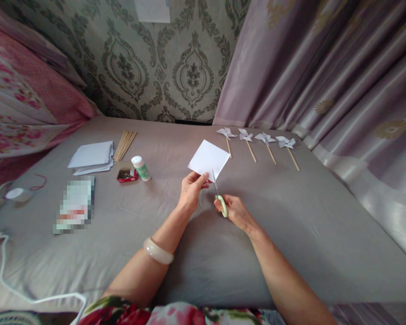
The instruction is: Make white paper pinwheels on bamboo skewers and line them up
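A white square sheet of paper (208,158) is held above the cloth-covered surface, one corner pointing toward me. My left hand (191,187) pinches its near left edge between thumb and fingers. In my right hand (235,210) is a pair of scissors (222,206) with pale green handles, fingers closed round the loops. The blades reach up to the paper near its closest corner; whether they have cut into it I cannot tell. Several white paper pinwheels (265,139) on wooden sticks lie in a row beyond my hands, to the right.
On the left lie a stack of white paper (90,157), several wooden sticks (125,145), a small red box (127,175) of tiny metal pieces and a white-and-green bottle (141,169). Nearer are a blurred-out flat item (75,203) and a white cable (37,299). Curtains (311,67) hang at the right.
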{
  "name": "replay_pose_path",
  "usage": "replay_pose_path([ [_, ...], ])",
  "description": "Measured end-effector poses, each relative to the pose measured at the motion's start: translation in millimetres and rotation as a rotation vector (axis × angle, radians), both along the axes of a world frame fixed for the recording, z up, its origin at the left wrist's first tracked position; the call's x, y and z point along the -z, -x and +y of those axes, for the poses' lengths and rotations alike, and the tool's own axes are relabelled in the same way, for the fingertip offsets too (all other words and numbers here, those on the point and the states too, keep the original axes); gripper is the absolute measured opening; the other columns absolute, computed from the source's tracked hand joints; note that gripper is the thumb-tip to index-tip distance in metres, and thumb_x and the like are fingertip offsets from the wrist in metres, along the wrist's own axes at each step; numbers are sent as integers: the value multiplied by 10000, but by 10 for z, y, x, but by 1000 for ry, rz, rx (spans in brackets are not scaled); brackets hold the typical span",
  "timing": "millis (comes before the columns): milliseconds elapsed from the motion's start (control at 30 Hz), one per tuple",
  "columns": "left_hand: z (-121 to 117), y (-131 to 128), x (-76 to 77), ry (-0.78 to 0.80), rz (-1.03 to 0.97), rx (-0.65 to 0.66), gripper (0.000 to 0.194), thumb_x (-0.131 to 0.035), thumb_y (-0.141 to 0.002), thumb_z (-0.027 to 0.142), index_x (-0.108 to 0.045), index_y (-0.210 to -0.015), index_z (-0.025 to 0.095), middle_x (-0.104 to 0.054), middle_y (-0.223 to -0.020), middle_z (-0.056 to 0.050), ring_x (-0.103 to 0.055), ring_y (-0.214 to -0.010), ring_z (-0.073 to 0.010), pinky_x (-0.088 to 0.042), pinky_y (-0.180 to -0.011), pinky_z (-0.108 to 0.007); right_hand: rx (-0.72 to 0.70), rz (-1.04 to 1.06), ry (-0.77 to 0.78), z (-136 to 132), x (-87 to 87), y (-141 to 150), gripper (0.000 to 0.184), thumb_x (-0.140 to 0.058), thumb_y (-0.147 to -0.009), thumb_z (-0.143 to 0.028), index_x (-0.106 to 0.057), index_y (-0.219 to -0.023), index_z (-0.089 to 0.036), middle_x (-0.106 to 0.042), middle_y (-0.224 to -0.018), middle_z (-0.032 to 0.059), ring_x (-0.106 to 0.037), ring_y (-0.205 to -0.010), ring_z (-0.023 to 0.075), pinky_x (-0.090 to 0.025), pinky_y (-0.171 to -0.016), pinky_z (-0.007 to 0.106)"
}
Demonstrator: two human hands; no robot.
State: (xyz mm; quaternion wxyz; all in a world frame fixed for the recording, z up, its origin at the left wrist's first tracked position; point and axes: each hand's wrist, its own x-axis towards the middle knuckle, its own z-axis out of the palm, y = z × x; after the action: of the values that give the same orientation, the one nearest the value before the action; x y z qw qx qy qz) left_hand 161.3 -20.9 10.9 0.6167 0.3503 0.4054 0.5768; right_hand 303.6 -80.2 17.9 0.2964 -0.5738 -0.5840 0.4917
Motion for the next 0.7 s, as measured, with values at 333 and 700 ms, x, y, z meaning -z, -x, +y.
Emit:
replay_pose_path([
  [333,-5,0,-6,7,-3,-6,239,-754,-628,339,-653,-711,139,-642,-652,-19,-574,-589,-99,-430,-567,-215,33,40,8,-5,23,12,496,-600,-682,-660,-509,-644,-174,-458,-588,-34,-359,-552,95,-281,-512,250],
  [700,-1,1,1,-5,-16,-4,236,-764,-630,346,-658,-701,147,-640,-647,-11,-574,-586,-99,-430,-566,-215,73,90,31,6,49,18,483,-656,-639,-635,-510,-627,-175,-456,-569,-40,-363,-537,91,-287,-508,247],
])
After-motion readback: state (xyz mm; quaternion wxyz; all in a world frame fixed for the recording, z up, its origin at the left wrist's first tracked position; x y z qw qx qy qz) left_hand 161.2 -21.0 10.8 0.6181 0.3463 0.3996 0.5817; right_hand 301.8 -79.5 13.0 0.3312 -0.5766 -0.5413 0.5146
